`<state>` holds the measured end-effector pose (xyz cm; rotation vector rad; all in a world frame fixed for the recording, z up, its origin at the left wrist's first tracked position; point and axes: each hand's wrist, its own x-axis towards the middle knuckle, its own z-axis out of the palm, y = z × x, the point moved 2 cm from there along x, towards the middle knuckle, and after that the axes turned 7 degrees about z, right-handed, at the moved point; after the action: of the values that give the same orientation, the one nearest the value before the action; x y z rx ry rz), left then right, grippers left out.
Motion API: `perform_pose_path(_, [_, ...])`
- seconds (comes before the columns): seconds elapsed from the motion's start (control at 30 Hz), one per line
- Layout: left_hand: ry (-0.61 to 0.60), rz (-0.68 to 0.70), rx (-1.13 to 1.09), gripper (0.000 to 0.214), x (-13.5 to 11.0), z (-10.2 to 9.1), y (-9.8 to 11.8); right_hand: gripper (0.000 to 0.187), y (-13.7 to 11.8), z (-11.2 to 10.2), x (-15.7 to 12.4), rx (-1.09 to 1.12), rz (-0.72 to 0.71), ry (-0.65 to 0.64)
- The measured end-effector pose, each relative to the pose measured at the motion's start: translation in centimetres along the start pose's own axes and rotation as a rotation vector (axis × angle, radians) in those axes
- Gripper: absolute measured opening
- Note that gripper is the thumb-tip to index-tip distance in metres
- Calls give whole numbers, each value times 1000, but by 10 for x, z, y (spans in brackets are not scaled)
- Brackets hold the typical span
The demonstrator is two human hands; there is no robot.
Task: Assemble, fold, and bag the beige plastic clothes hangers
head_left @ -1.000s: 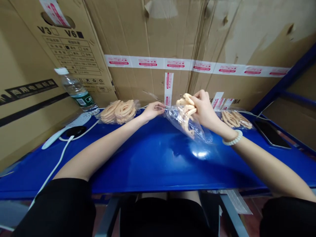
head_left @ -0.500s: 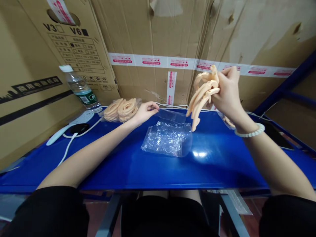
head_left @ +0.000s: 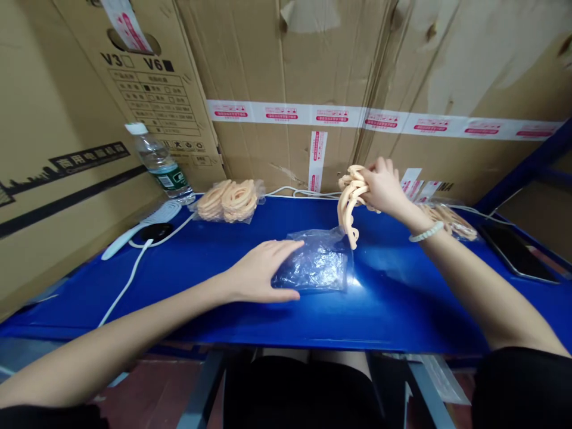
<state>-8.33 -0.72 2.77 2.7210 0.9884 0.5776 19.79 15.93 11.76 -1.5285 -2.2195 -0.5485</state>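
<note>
My right hand (head_left: 385, 186) grips a bunch of beige curved, ring-like pieces (head_left: 351, 199) at their upper end. The bunch hangs down, and its lower tip is by the upper right corner of a clear plastic bag (head_left: 319, 268), where I cannot tell if they touch. Flat on the blue table lies the bag, crinkled and shiny. My left hand (head_left: 263, 271) is at the bag's left edge, with thumb and fingers spread apart and nothing gripped.
Bagged beige rings (head_left: 227, 201) sit at the back left, near a water bottle (head_left: 163, 167), a pale hairbrush (head_left: 143, 229) and a black disc with a white cable (head_left: 154, 232). Another bagged bundle (head_left: 451, 221) and a phone (head_left: 516, 253) lie right. Cardboard (head_left: 277, 65) walls the back.
My left hand has come from the back of the bag toward me and spread open at its left edge. Lower now, my right hand still holds the beige pieces.
</note>
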Motion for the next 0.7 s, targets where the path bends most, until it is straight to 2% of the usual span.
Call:
perform_pose_path(0.03, [-29,38,47,76,-2,5,7,38,-4,6,3,-7,-18,-23])
perform_pose_path(0.13, [-76,160,167,38,-12,13,16,36,-12,17,13,-16,-60,-65])
perform_pose_path(0.2, [-63,221,236,38,-22,7,16,36,-11,18,20,-7,-61,-75])
perform_pose_path(0.3, [-23,304,242,43,-40,-26,12,36,-6,15,28,3,-52,-95])
perform_pose_path(0.43, [216,260,205,41,-59,-93,2,35,-7,15,34,-24,-91,-163])
perform_pose_path(0.5, [406,222,186,35,-62,-120,-11,33,-17,20,36,-52,-118,-233])
perform_pose_path(0.53, [530,205,229,30,-62,-131,-20,32,-25,25,36,-64,-136,-271])
perform_pose_path(0.57, [589,169,307,25,-61,-137,-33,30,-34,30,36,-73,-154,-300])
perform_pose_path(0.63, [627,38,416,20,-53,-143,-65,29,-55,43,34,-86,-184,-323])
perform_pose_path(0.7, [582,-89,436,25,-43,-139,-102,31,-77,57,31,-102,-196,-313])
